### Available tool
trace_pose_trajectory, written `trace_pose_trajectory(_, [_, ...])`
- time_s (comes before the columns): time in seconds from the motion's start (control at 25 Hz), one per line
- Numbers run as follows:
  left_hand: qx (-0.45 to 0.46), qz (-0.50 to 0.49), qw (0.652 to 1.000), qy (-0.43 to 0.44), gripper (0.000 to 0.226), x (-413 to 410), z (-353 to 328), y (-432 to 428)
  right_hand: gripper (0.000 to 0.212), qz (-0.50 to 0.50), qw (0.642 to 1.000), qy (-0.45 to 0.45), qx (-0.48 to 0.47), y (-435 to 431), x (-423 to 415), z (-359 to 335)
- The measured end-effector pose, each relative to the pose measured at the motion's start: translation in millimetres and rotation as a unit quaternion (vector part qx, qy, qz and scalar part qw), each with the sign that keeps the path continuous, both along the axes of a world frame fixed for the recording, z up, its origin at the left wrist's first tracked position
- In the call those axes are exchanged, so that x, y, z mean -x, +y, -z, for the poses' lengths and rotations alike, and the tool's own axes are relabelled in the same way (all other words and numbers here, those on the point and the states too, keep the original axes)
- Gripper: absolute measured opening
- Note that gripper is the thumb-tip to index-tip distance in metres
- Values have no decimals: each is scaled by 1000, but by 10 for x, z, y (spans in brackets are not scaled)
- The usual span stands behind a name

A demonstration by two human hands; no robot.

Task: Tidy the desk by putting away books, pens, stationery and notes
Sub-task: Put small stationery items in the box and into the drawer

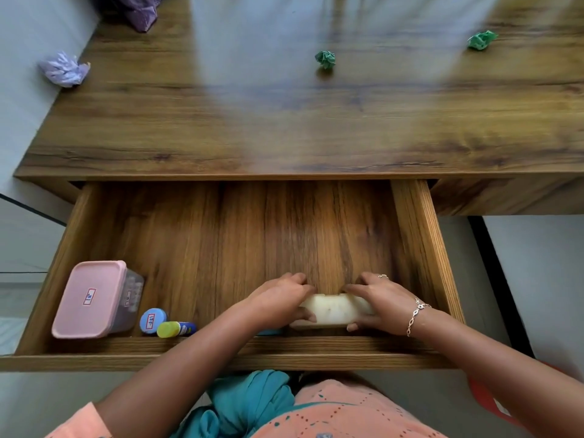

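Fingers [357, 290] of both hands are curling around the ends of a pale cream block [331, 311], pinching it low against the front wall of the open drawer [414, 235], likely to seat it beside the glue stick [175, 329]; crumpled notes [325, 59] are waiting on the surface [221, 121].

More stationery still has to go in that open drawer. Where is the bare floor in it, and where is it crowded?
Free: the drawer floor from the back wall forward, between the pink box and the right wall. Crowded: the front left corner, with the box, blue cap and glue stick, and front centre, where both hands hold a pale block.
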State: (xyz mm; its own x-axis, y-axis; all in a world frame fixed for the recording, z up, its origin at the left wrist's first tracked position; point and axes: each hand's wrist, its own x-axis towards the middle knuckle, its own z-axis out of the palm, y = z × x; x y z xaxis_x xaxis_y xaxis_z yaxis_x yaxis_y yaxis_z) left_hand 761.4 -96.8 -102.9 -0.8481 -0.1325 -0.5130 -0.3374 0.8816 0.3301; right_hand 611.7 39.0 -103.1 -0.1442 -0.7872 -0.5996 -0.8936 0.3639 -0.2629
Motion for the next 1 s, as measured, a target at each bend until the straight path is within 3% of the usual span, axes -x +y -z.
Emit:
trace_pose_trajectory(0.2, [86, -62, 986, 125, 63, -53, -46, 6, 73, -2, 993, 70, 100, -16, 25, -121])
trace_pose_trajectory(0.44, [209, -79, 953, 204, 67, -247, -65, -103, 73, 42, 955, 177, 235, -52, -126, -343])
trace_pose_trajectory(0.64, [269, -85, 920, 273, 66, -583, -120, -204, 79, 78, 926, 228, 290, -23, -496, -421])
trace_pose_trajectory(1.0, [261, -187, 890, 324, 66, -1628, -236, -381, 81, 164, 876, 213, 401, 116, -1117, -317])
